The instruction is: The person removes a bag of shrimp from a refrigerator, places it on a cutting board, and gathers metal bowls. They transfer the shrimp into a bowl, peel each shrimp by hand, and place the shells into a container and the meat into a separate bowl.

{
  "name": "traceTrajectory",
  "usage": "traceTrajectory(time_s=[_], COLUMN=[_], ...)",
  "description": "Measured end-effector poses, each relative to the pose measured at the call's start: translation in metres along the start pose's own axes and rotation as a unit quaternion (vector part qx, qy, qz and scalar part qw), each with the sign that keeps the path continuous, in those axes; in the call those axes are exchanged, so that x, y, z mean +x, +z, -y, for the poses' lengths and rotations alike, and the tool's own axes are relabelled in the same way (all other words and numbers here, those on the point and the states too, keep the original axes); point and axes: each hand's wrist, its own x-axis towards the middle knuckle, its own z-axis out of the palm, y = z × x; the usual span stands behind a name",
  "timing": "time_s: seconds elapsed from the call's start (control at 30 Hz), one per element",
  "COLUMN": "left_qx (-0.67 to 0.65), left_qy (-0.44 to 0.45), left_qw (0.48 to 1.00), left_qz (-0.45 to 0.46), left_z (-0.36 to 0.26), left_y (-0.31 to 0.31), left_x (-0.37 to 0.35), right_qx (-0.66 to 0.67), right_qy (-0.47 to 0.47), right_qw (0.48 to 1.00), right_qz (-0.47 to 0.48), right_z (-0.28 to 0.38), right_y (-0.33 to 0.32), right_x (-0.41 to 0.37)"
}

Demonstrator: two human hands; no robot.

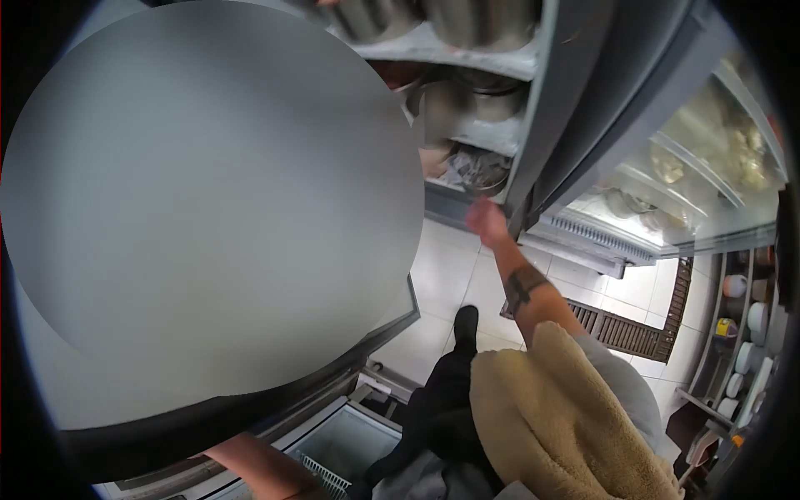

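Note:
My right hand (487,223) is stretched toward the lower edge of an open fridge, blurred, with its fingers hard to make out. Just beyond it, a metal bowl (486,185) with something in clear wrap stands on the bottom shelf. Of my left arm (262,471) only the forearm shows at the bottom; the hand is hidden behind a dark-edged door or lid. A large grey blurred disc covers the left of the view. A tan towel (533,400) hangs over my right shoulder.
Metal pots (483,21) stand on the upper fridge shelves. To the right is a glass-doored fridge (692,167) with food inside. A floor grate (621,329) crosses the white tiles. Shelves with containers (742,358) are at the far right, and an open chest with a white basket (325,477) is below.

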Motion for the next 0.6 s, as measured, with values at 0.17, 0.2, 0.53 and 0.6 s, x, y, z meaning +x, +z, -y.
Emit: traceTrajectory(time_s=[0.17, 0.2, 0.53, 0.6], left_qx=[-0.209, -0.361, -0.43, -0.373], left_qy=[-0.051, -0.131, -0.155, -0.215], left_qw=[0.969, 0.911, 0.887, 0.884], left_qz=[-0.119, -0.148, -0.063, -0.185], left_z=[-0.166, -0.214, -0.515, -0.535], left_y=[0.01, 0.03, 0.123, 0.188], left_x=[0.008, 0.018, 0.164, 0.18], right_qx=[-0.635, -0.768, -0.352, -0.236], right_qy=[0.096, -0.044, -0.034, -0.099], right_qw=[0.757, 0.625, 0.838, 0.822], right_qz=[0.12, 0.135, -0.414, -0.509], right_z=[-0.023, -0.066, 0.14, 0.174], right_y=[-0.156, -0.228, -0.518, -0.587], right_x=[-0.174, -0.193, -0.579, -0.65])
